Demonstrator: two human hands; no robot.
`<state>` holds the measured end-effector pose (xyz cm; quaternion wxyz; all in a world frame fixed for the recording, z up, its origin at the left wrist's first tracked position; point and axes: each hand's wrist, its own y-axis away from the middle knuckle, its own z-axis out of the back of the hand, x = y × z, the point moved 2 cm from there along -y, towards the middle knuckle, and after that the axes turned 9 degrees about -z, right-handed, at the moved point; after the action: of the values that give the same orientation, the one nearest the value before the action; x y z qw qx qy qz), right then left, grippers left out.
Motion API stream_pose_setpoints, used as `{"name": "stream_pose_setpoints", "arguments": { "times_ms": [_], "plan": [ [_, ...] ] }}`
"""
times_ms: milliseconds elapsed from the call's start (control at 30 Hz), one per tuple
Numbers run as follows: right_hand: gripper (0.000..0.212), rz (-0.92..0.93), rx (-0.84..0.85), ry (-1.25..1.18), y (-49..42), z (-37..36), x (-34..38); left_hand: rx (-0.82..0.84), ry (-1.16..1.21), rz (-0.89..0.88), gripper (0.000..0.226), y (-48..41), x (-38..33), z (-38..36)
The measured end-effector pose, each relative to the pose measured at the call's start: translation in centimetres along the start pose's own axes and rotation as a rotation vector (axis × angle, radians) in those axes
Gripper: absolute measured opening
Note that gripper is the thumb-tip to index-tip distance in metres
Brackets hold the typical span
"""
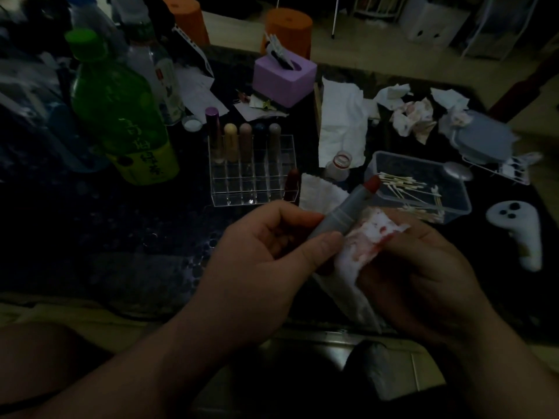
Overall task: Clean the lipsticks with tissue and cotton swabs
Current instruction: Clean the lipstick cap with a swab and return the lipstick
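My left hand [266, 237] pinches a grey lipstick [348, 207] by its lower barrel, its red tip pointing up and to the right. My right hand [423, 267] holds a white tissue [366, 240] stained red, pressed against the barrel's side. A clear acrylic organizer [254, 179] stands behind, with several capped lipsticks [246, 140] in its back row. A dark red lipstick [292, 182] stands at the organizer's right edge. A clear plastic box [390, 164] holds many cotton swabs [414, 192].
A green bottle [121, 116] and clear bottles [154, 65] stand at left. A purple tissue box [284, 77] sits at the back. Flat tissue [341, 122] and crumpled stained tissues [414, 116] lie at right, near a small open bottle [340, 166], a grey lid [484, 137] and a white controller [517, 228].
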<state>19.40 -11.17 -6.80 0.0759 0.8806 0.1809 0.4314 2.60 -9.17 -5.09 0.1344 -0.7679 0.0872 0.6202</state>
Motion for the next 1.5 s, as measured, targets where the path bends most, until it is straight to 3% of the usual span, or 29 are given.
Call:
{"name": "stream_pose_setpoints", "arguments": {
  "times_ms": [67, 167, 433, 500, 633, 700, 800, 900, 1000, 1100, 1233, 1367, 1433, 1500],
  "plan": [
    [0.069, -0.008, 0.019, -0.029, -0.1, -0.3, -0.3, -0.002, -0.013, 0.005, 0.021, 0.0, 0.0, 0.1],
    [0.075, -0.015, -0.032, 0.060, -0.1, -0.4, -0.6, 0.009, -0.021, 0.011, 0.025, 0.1, 0.1, 0.1],
    [0.010, 0.203, -0.222, 0.401, 0.8, -1.0, 0.9, 0.069, 0.002, 0.019, 0.026, 0.0, -0.5, 0.1],
    [0.027, 0.235, -0.263, 0.430, 0.7, -1.2, 0.8, 0.091, -0.007, 0.031, 0.026, 0.0, -0.5, 0.1],
    [0.025, 0.223, -0.314, 0.352, 0.5, -0.5, 0.7, 0.105, -0.028, 0.028, 0.019, 0.3, -0.2, 0.1],
    [0.011, 0.206, -0.241, 0.305, 0.4, -0.2, 0.6, 0.102, -0.019, 0.023, 0.017, 0.3, -0.2, 0.2],
    [0.034, 0.165, -0.129, 0.278, 0.4, -0.3, 0.4, 0.114, -0.022, 0.029, 0.015, 0.2, -0.6, 0.3],
    [0.020, 0.209, -0.141, 0.386, 0.5, -0.5, 0.7, 0.156, -0.056, 0.059, 0.019, 0.1, -0.7, 0.6],
    [0.031, 0.230, -0.167, 0.479, 0.5, -0.5, 0.9, 0.211, -0.090, 0.088, 0.023, 0.0, -0.8, 0.8],
    [0.020, 0.261, -0.098, 0.523, 0.6, -0.7, 1.1, 0.226, -0.110, 0.116, 0.025, -0.1, -0.9, 1.1],
    [0.024, 0.277, -0.046, 0.652, 0.6, -0.9, 1.6, 0.249, -0.084, 0.154, 0.022, 0.0, -1.1, 1.1],
    [0.023, 0.264, -0.039, 0.661, 0.5, -0.8, 1.6, 0.378, 0.180, 0.353, 0.007, 0.0, -0.7, 1.4],
    [0.021, 0.261, -0.032, 0.661, 0.5, -0.9, 1.6, 0.462, 0.327, 0.475, 0.022, 0.2, -0.4, 1.4],
    [0.015, 0.253, -0.030, 0.677, 0.6, -0.9, 1.7, 0.475, 0.307, 0.492, 0.027, 0.0, -0.4, 1.5]
  ]
}}
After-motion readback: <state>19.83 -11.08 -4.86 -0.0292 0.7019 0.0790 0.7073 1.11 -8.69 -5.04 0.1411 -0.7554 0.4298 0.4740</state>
